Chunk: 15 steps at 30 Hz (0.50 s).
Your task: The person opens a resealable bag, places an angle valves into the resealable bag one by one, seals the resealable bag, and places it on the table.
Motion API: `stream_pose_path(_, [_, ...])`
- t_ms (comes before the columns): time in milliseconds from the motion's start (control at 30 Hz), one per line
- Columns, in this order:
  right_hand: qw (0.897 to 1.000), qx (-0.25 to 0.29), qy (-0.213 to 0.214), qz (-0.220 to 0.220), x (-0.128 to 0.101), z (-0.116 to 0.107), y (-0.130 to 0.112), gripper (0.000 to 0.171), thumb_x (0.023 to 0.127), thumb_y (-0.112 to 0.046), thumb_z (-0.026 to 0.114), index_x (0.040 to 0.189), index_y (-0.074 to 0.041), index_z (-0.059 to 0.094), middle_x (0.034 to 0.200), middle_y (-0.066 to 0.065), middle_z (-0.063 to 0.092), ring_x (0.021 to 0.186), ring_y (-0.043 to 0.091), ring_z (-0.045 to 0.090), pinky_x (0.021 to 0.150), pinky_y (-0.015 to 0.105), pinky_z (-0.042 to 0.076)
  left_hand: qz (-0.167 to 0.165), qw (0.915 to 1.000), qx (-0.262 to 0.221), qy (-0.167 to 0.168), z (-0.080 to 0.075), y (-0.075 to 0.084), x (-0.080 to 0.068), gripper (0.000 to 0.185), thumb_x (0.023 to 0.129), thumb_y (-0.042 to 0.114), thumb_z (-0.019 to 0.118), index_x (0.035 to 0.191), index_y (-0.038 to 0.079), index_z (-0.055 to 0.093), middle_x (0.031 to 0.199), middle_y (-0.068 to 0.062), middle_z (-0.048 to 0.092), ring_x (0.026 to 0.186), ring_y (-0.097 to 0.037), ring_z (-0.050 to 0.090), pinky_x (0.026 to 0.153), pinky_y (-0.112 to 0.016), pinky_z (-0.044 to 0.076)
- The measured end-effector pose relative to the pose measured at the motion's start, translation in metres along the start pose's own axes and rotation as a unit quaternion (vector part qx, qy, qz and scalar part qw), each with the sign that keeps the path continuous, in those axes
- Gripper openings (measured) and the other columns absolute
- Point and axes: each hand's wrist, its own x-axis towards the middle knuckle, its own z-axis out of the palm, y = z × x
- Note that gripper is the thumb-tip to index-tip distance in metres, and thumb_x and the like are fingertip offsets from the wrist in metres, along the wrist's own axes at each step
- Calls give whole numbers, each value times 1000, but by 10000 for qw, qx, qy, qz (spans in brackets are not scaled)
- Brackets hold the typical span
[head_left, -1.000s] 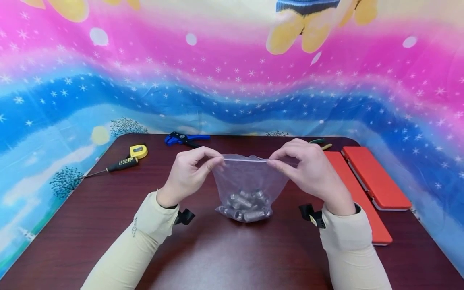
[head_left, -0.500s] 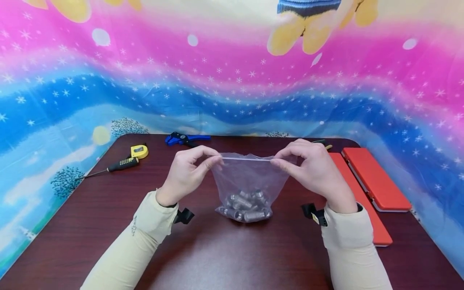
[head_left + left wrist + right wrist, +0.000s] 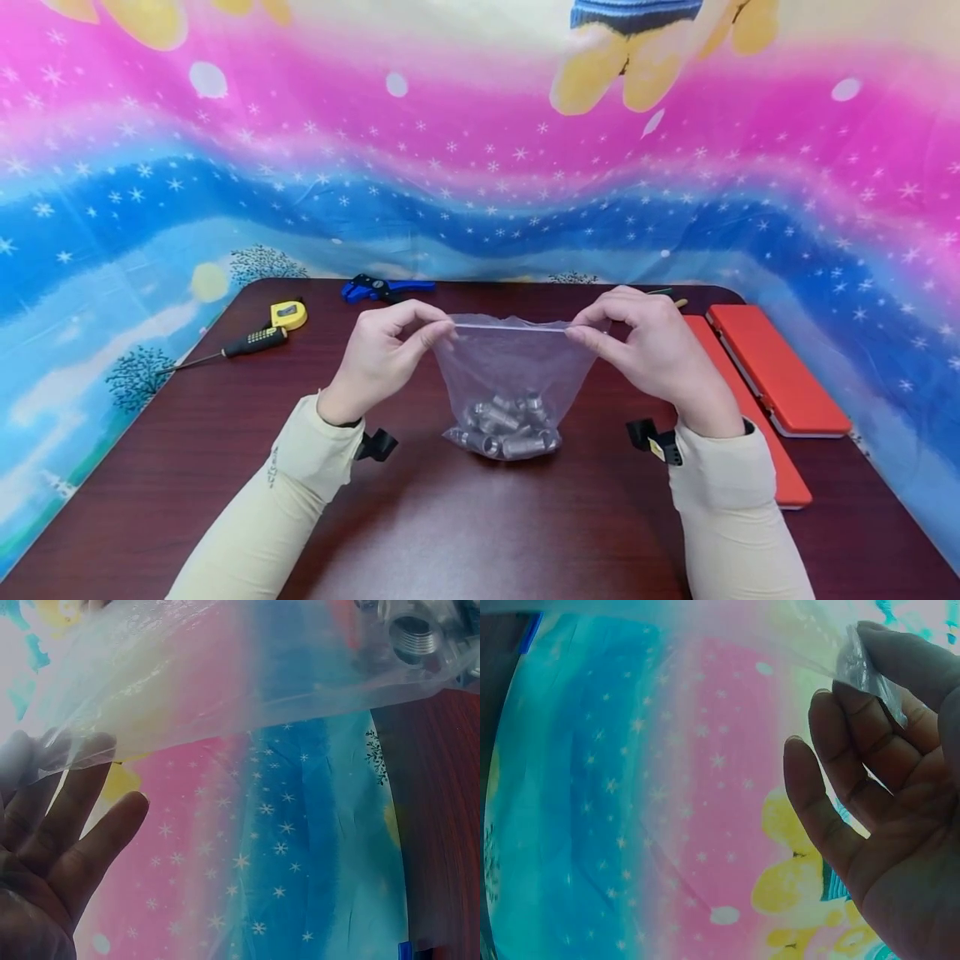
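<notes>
Bag (image 3: 510,367) of metal fittings (image 3: 504,425) held pinched at both top corners by left hand (image 3: 382,354) and right hand (image 3: 656,350); zip strip pulled slightly tauter than before, bottom resting on table (image 3: 450,517)

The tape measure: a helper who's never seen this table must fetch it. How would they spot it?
Look at the dark table, far left corner. The tape measure lies just beyond the screwdriver. It is the only small, rounded yellow thing there.

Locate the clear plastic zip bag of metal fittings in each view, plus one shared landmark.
Head: clear plastic zip bag hangs at centre, top edge pinched between both hands.
Left wrist: film spans the top, fittings top right.
Right wrist: only a pinched corner, upper right.
Shared landmark: pink-and-blue starry backdrop.
</notes>
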Motion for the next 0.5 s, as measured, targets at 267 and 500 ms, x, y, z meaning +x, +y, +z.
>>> stream_pose_path(267, [9987,-125,-108,477,-3,-4,6,12,82,-11,82,91,-18,77,86,-10,67,74,6,56,62,24,45,-276,9995,-4,135,-4,0,-1,9,86,1,74,92,8,77,81,-2,73,69,-12,66,55,-23,47])
stream_pose_path(500, [9989,-339,-74,323,-5,-11,9,10,85,-10,79,91,-18,76,88,-10,66,72,5,54,63,23,43,-367,9992,-147,70,-4,-2,0,10,87,-1,73,93,6,76,81,-4,73,69,-14,68,53,-22,45])
